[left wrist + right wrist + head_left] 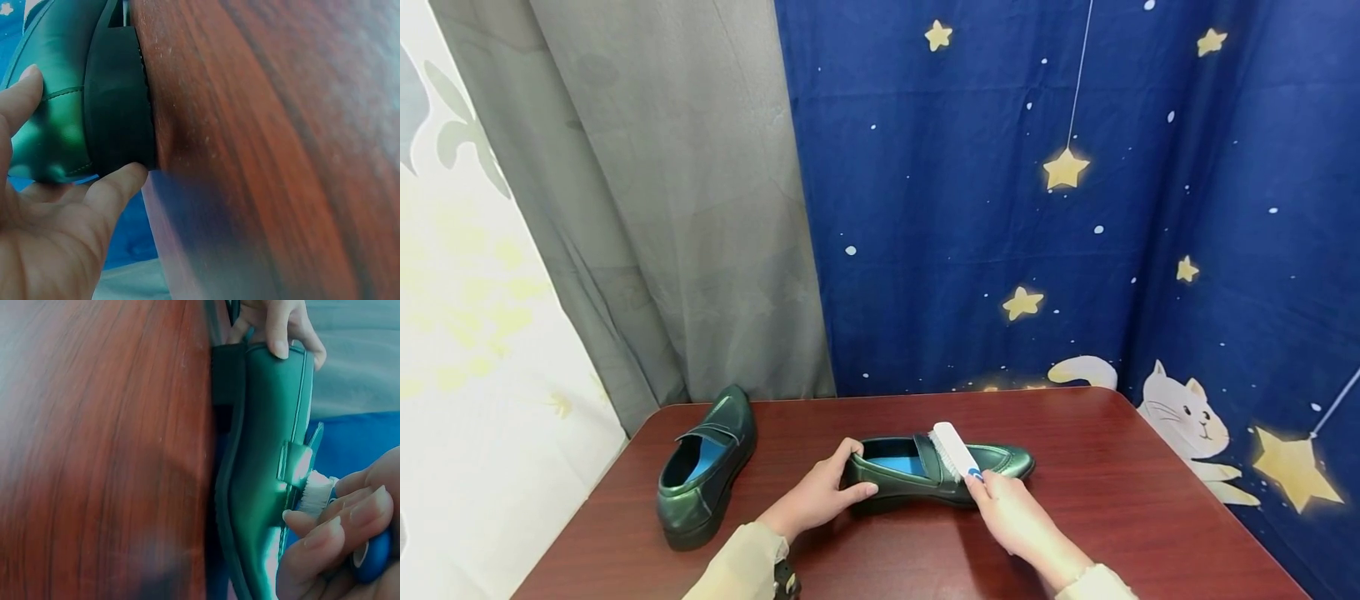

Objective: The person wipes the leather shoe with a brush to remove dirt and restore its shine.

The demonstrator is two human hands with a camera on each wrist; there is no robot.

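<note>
A dark green loafer [895,482] with a blue insole lies on the table, its toe to the right. My left hand [822,498] grips it around the heel; in the left wrist view the thumb [25,100] lies against the green side and a fingertip touches the black heel block. My right hand [1011,510] holds a white brush [955,450] by its handle, whose blue end [373,556] shows in the right wrist view. White bristles [317,492] meet the upper beside the strap [297,464].
A second green loafer [707,471] stands at the table's left, its toe toward the back. The reddish-brown table [1120,500] ends at the grey curtain [700,208] and the blue star-patterned curtain [940,208].
</note>
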